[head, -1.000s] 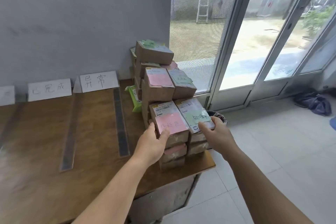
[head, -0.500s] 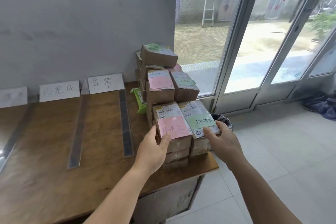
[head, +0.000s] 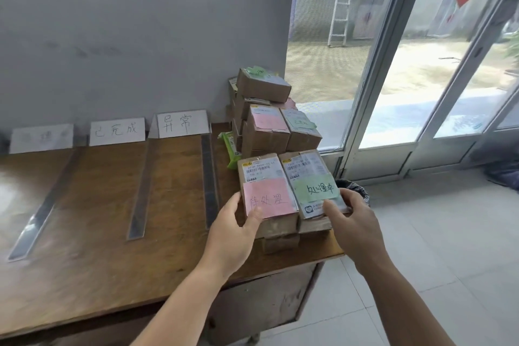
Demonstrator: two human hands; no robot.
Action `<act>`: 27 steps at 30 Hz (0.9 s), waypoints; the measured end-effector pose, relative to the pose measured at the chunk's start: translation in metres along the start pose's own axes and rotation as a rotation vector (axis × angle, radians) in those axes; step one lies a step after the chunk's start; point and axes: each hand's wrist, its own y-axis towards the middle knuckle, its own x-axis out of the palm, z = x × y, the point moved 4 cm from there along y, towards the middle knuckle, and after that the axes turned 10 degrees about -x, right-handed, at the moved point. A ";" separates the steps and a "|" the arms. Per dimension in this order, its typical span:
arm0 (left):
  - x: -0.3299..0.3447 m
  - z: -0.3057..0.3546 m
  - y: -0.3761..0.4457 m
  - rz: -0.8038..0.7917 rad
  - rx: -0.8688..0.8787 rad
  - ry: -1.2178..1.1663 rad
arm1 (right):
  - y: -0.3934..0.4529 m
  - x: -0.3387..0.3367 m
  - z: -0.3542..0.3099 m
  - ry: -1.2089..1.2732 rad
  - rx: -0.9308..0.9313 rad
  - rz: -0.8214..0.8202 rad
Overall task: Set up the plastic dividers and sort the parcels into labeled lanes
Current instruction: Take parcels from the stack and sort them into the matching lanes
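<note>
Brown cardboard parcel with a pink handwritten note (head: 266,196) was gripped by the left hand (head: 235,233), thumb laid across the note's near corner and fingers curled round the box's left side. Beside it, touching, the cardboard parcel with a green handwritten note (head: 311,185) was held by the right hand (head: 354,229), thumb pressed on its top near the printed label and fingers wrapped round the right edge. Both parcels topped the nearest stacks of the parcel pile (head: 269,123) at the right end of the wooden table (head: 98,247), beyond and beneath the fingers. In my judgement each hand took one box so that the notes stayed face-up and readable for lane matching.

Left of the fingers, three clear plastic divider strips (head: 209,180) lay flat on the tabletop, marking lanes that ran back to white paper lane signs (head: 182,123) leaning at the wall. The lanes themselves held no parcels. Sorting appeared barely begun. A green packet (head: 230,147) lay behind the pile's left edge.
</note>
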 end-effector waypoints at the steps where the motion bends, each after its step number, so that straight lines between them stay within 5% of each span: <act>1: -0.006 -0.001 -0.003 0.015 0.006 -0.011 | -0.001 0.002 -0.003 0.029 -0.015 -0.005; 13: -0.111 -0.027 -0.025 0.172 0.080 -0.123 | -0.026 0.080 -0.067 0.378 -0.164 -0.165; 27: -0.329 -0.115 -0.047 0.281 0.134 -0.192 | -0.101 0.275 -0.177 0.503 -0.192 -0.298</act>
